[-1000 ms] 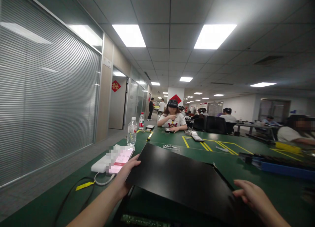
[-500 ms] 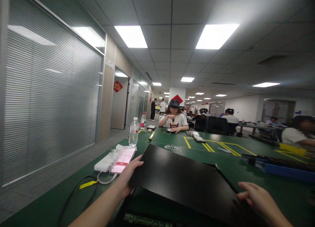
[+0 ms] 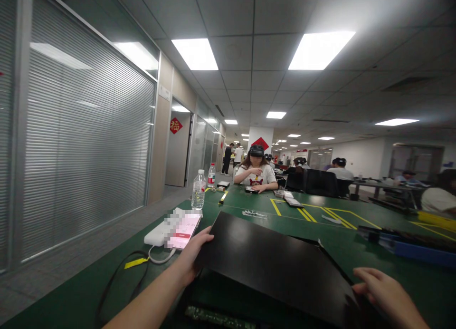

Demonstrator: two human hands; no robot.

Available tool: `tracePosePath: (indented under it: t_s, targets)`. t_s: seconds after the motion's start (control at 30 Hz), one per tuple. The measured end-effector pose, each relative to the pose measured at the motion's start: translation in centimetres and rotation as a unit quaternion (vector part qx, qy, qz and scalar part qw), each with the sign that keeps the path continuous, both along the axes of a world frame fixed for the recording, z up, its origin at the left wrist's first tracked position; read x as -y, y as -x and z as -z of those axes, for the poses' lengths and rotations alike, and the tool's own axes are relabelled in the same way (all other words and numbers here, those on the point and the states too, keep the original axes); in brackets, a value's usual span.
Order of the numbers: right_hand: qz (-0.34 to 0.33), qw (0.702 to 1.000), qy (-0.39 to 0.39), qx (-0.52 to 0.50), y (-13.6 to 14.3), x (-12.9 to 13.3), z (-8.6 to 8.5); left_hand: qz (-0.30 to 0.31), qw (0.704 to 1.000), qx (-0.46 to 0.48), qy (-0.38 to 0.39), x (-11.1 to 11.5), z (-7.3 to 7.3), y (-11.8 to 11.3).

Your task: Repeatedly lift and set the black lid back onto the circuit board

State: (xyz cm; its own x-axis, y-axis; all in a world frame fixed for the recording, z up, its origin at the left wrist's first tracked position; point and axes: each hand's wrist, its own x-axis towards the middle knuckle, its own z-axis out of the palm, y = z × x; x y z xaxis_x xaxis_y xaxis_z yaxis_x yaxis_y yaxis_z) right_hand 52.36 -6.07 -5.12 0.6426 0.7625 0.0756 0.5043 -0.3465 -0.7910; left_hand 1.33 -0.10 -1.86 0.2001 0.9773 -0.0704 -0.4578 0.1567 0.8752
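"With the fingers (image 3: pixel 205 236) of the left hand (image 3: pixel 192 256), gripping what?"

"Gripping the left edge of a black panel (image 3: pixel 270 267), folding a digit over its top face and hiding the others."

"And with the right hand (image 3: pixel 383 291)?"

"Bending fingers close against the panel's right edge. Not managing to tell whether grasping or merely touching."

"Holding the panel where?"

"Holding it tilted over the near part of the green table (image 3: pixel 78 300), between both hands. Also seeing a circuit board (image 3: pixel 217 317), dimly, below its near edge."

"Looking farther out?"

"Seeing a lit phone (image 3: pixel 185 229) and a white block (image 3: pixel 155 236) just beyond the left hand, and a clear bottle (image 3: pixel 198 192) behind them. Facing a seated person (image 3: pixel 261 174) across the table. Noticing a blue tray (image 3: pixel 423 254) off to the right."
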Motion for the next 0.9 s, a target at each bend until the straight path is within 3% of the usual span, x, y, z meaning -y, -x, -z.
tracePosePath:
  t_s: [0.33,0.9]
  targets:
    - [-0.004,0.999,0.020,0.048,-0.4,-0.1,0.3,0.017,1.000,-0.016,-0.001,-0.8,1.0,0.6]
    - [-0.007,0.994,0.033,0.102,0.4,0.3,0.5,-0.042,0.998,-0.039,-0.010,-1.2,1.7,0.1]
